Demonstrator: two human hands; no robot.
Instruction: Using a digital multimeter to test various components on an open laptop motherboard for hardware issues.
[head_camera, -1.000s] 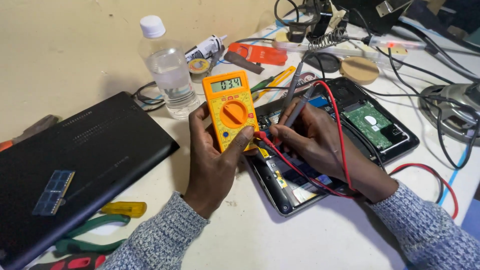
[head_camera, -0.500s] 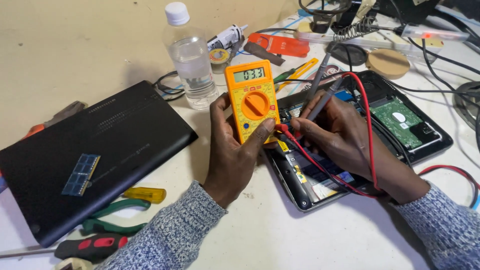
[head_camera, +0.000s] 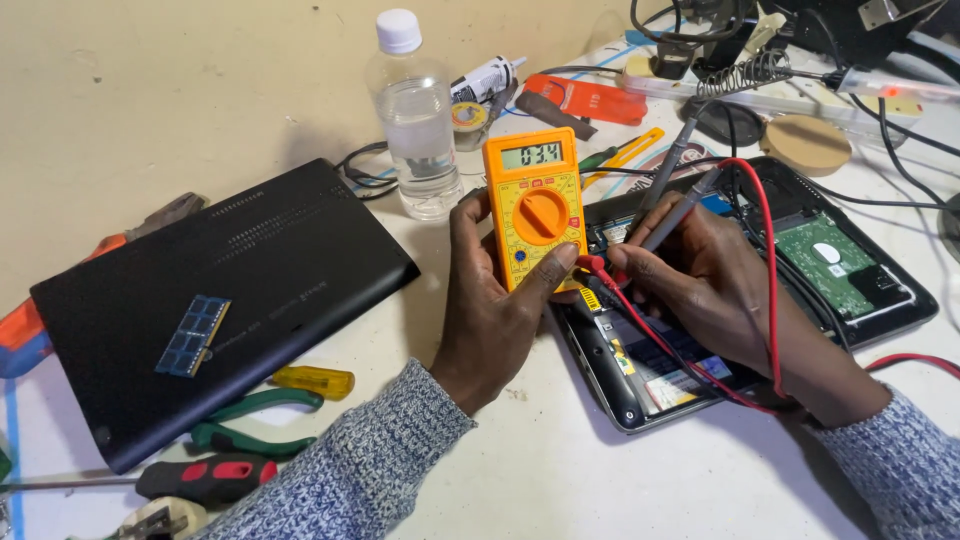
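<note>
Over the opened black laptop (head_camera: 880, 320), our left hand (head_camera: 495, 310) grips the orange multimeter (head_camera: 535, 210); right hand (head_camera: 700, 285) pinches both grey probes (head_camera: 672, 200) onto the board. Reading showing, measurement underway.

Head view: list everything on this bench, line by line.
multimeter: 1, orange, held upright at centre
test probes: 2, grey, over opened laptop
opened laptop: 1, black, right
bottom cover: 1, black, left
memory module: 1, blue, on cover
water bottle: 1, clear, white cap, behind meter
pliers: 1, green handles, front left
screwdriver: 1, yellow handle, beside pliers
left hand: holds multimeter
right hand: fingers pinch both probes
</note>
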